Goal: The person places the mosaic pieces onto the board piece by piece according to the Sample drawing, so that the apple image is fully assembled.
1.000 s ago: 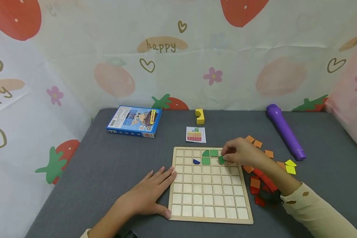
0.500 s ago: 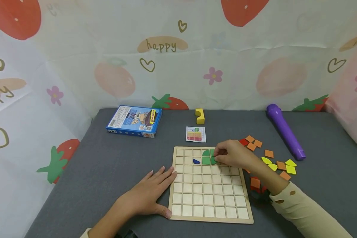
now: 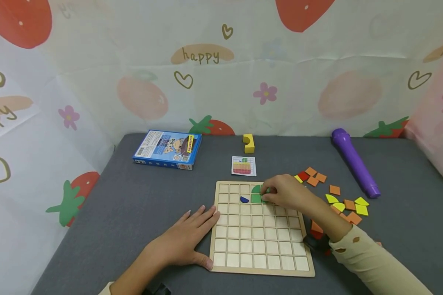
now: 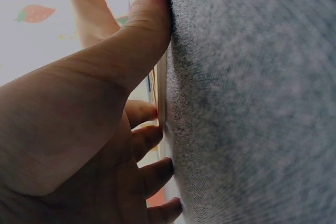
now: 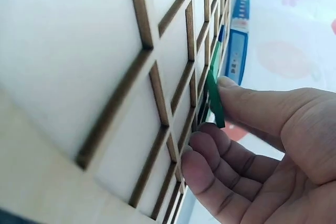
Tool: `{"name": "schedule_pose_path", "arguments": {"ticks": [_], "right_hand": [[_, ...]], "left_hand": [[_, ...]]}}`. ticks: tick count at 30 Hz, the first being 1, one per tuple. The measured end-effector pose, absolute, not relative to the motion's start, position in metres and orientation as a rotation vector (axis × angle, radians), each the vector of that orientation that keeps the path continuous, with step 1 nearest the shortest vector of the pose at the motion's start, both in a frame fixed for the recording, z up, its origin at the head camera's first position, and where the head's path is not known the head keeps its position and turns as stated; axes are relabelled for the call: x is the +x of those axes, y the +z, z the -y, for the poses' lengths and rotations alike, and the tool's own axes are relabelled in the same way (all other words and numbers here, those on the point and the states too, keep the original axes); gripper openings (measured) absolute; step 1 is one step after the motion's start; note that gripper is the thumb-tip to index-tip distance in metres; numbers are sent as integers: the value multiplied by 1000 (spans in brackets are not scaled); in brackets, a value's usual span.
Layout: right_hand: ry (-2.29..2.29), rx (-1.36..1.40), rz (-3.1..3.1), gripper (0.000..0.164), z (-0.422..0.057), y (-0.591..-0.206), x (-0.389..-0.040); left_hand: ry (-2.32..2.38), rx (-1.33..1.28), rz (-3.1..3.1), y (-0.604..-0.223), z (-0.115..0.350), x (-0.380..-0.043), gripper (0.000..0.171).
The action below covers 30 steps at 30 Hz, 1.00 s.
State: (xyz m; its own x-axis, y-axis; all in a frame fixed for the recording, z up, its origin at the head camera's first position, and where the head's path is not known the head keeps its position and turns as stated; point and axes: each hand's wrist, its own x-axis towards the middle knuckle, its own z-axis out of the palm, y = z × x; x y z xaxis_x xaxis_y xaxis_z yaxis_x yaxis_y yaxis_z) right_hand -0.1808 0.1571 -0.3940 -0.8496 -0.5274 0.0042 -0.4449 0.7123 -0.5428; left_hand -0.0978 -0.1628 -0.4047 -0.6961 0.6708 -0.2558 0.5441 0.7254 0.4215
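Note:
A wooden grid board [image 3: 262, 271] lies on the grey table. My left hand [image 3: 186, 239] rests flat on the cloth at the board's left side, thumb and index finger touching its edge. Over the upper rows, my right hand [image 3: 291, 192] pinches a green tile [image 5: 214, 98], which stands tilted against the cells in the right wrist view. Next to it in the grid lie a square green tile [image 3: 256, 198] and a rounded green tile [image 3: 256, 189]. Further left sits a half-round blue piece [image 3: 244, 199]. The right fingers partly cover the nearby cells.
Right of the board are scattered orange tiles [image 3: 334, 190], yellow tiles [image 3: 361, 209] and a red tile [image 3: 303, 176]. Behind it lie a picture card [image 3: 243, 166] and a yellow block [image 3: 249, 144]. A blue box [image 3: 167, 149] is back left, a purple tube [image 3: 355, 164] back right.
The right hand has moved left across the board with the green tile, to beside the other green tiles. The left hand stays put.

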Motion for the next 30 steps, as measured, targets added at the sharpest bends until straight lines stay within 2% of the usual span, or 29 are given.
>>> {"name": "schedule_pose_path", "arguments": {"ticks": [11, 23, 30], "right_hand": [[-785, -818, -2711, 20, -159, -384, -181], [-719, -826, -2774, 15, -162, -379, -179], [-724, -681, -2905, 16, -199, -357, -181]], "left_hand": [[449, 937, -2529, -404, 165, -99, 114], [446, 925, -2530, -404, 165, -99, 114], [449, 928, -2515, -404, 165, -98, 113]]}}
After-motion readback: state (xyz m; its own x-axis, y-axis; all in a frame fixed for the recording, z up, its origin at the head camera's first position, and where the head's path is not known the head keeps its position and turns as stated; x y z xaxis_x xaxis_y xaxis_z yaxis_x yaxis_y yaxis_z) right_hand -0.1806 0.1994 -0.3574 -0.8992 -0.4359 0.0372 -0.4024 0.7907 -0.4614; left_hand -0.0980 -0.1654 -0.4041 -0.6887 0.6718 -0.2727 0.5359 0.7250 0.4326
